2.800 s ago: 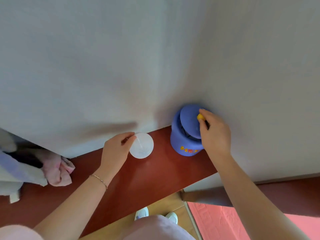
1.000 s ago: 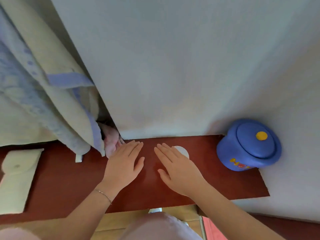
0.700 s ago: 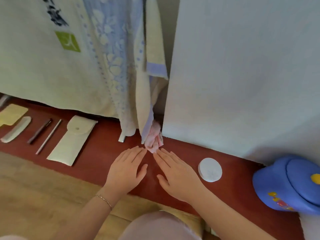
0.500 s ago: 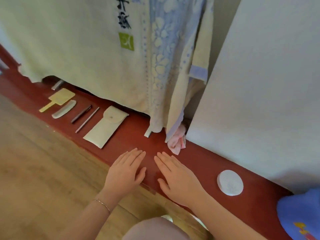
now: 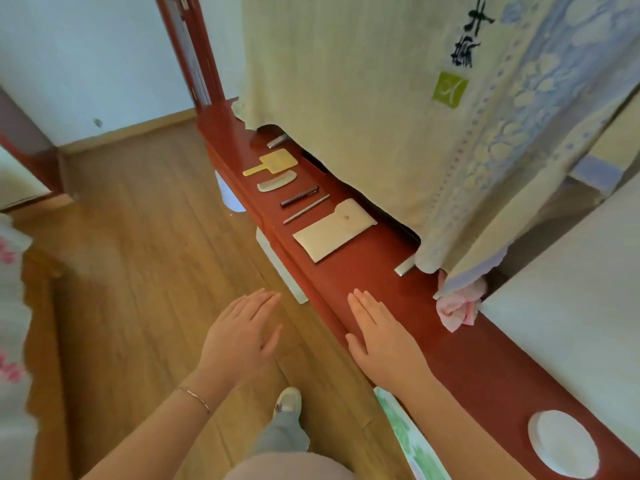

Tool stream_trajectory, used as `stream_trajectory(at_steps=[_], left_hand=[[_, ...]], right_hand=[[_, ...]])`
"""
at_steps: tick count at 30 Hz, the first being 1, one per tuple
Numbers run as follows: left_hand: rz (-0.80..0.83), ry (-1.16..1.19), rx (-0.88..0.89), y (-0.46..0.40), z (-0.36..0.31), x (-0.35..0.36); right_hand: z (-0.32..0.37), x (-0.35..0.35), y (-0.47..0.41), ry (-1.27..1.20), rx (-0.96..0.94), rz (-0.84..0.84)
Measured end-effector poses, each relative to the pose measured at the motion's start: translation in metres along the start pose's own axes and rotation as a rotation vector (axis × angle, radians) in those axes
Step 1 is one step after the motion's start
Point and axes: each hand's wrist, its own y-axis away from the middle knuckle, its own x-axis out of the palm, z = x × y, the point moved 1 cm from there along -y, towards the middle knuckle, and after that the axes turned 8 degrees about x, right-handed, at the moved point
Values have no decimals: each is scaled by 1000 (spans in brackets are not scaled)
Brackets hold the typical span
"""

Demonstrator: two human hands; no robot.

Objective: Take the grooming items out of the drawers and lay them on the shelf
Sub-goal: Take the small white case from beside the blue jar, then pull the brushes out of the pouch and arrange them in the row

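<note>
While both hands' fingers lie flat, pouch sits well ahead.

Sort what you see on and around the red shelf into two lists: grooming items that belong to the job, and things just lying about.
Belong to the job:
yellow paddle brush
pale comb
dark pen-like stick
thin rod
cream pouch
round white pad

Just lying about:
hanging towel
pink cloth
</note>
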Motion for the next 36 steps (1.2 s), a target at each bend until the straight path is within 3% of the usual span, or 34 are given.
stream_trajectory(at_steps=[9,17,27,36], left_hand=[[-47,8,-41,-16,53,6],[39,81,65,-106,140,17],[187,146,506,-238,201,39],[295,241,822,-286,157,69]], right_hand=[[23,12,-63,-43,34,101],[51,18,-152,-56,203,74],[62,27,-206,-75,631,34],[70,17,-186,-110,928,8]])
